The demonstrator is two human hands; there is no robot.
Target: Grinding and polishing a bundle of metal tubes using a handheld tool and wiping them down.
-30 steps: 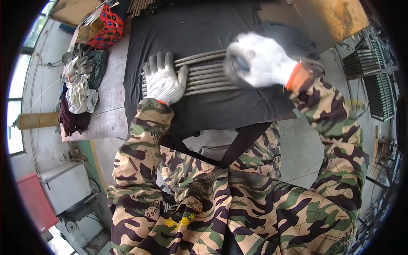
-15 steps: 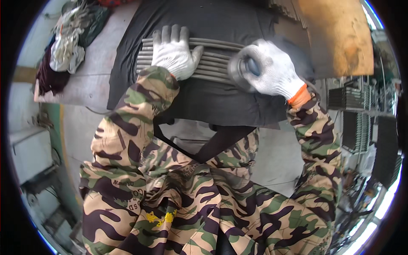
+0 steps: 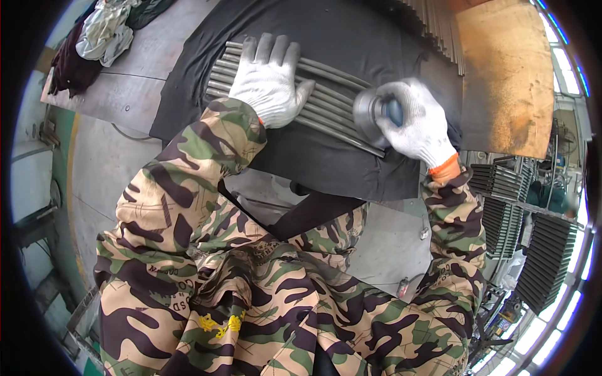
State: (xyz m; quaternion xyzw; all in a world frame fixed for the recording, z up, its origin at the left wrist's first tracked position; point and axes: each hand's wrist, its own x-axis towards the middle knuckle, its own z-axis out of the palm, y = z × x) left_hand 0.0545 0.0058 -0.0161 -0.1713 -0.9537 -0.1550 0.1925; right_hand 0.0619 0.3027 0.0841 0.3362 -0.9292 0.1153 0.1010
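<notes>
Several thin grey metal rods (image 3: 329, 119) lie side by side in a row on a black cloth (image 3: 295, 166) over the table. My left hand (image 3: 266, 84), in a white glove with grey fingertips, lies flat across their left part, fingers stretched out and thumb apart. Gloved in white too, with an orange cuff, my right hand (image 3: 421, 122) is closed around a round-headed power tool (image 3: 369, 116), which looks like a grinder or sander. Its grey disc is blurred and sits at the rods' right ends. The hand hides most of the tool's body.
More rods (image 3: 436, 31) lie in a row at the far right of the cloth, beside a stained wooden board (image 3: 505, 75). Crumpled cloths and gloves (image 3: 106, 34) rest on the table's left. Racks of dark bars (image 3: 545, 263) stand at the right.
The whole view has tilted, so the rods now slant down to the right. My right hand and the tool sit slightly lower and farther right in the picture. My left hand stays flat on the rods.
</notes>
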